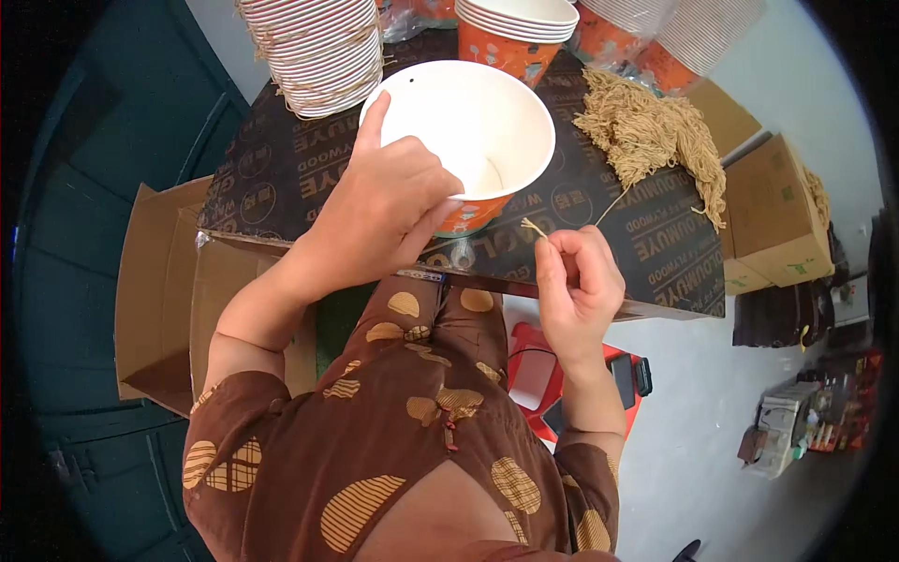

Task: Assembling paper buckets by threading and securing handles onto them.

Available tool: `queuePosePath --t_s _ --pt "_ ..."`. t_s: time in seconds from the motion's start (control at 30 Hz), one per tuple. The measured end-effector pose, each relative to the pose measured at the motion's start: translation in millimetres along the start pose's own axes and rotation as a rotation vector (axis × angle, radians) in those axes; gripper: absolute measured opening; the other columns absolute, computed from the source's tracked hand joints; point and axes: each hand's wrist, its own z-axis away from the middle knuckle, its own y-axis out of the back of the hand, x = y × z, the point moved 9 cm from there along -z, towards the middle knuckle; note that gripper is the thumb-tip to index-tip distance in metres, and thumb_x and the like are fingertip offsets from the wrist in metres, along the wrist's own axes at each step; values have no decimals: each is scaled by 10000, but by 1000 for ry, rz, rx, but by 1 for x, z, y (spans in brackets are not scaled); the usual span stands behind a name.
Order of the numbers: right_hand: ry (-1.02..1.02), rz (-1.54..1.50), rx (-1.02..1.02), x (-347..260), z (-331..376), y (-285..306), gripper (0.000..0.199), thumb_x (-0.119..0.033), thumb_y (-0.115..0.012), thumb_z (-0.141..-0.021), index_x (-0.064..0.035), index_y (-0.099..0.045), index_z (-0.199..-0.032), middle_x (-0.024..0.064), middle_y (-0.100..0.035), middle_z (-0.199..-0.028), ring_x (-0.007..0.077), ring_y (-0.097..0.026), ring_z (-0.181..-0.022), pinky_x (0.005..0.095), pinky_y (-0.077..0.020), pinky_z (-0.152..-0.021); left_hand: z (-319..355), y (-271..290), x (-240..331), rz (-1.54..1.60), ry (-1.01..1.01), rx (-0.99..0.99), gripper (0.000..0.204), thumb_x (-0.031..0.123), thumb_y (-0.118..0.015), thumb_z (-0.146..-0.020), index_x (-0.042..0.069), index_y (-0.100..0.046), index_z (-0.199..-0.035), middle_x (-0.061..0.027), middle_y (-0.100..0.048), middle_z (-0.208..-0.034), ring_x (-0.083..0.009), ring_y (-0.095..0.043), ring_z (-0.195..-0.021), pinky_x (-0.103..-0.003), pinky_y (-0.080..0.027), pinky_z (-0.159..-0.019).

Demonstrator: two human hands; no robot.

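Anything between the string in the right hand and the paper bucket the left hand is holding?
Nothing visible. The right hand pinches a tan string just right of the paper bucket, which the left hand grips at its rim. Only bare dark tabletop lies in the gap.

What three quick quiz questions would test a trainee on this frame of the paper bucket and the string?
1. True or false: the left hand grips the rim of the white-lined orange paper bucket.
2. What does the right hand pinch? A) a tan string B) a lid C) a pen
3. Which side of the bucket does the bundle of tan strings lie on, the person's left or right?

Key: 1 true; 2 A, the tan string; 3 right, on the dark board.
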Motion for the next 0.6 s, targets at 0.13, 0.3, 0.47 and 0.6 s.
queuePosePath --t_s 0.13,0.3,0.47,0.6 --pt "50 56 -19 -1 -1 -5 98 43 -668 -797 -10 -586 -803 73 -512 -686 165 -485 -529 283 -372 -477 1 3 6 22 15 -9 171 15 -667 -762 71 -622 -917 -60 -566 -810 -276 -580 -825 -606 -181 -1126" --pt "29 37 -18 -4 5 -2 107 46 -673 -787 -15 -586 -798 77 -518 -681 184 -493 -535 293 -379 -478 2 46 24 56 -33 310 144 29 -720 -736 56 -608 -823 -63 -602 -764 -258 -570 -693 -403 -468 -712" --pt "303 112 0 -33 16 0 146 74 -697 -733 -13 -592 -787 65 -511 -665 221 -500 -535 316 -383 -464 21 -2 31 493 249 -71 273 133 -703 -854 50 -563 -634 -123 -514 -549 -302 -510 -481 -304 -372 -449" --pt "411 138 -72 -41 32 -6 197 69 -723 -683 -8 -612 -825 61 -476 -640 226 -491 -530 325 -376 -449 54 -65 19 1049 737 -315 513 375 -532 -981 24 -555 -608 -49 -518 -505 -128 -492 -457 -267 -371 -459"
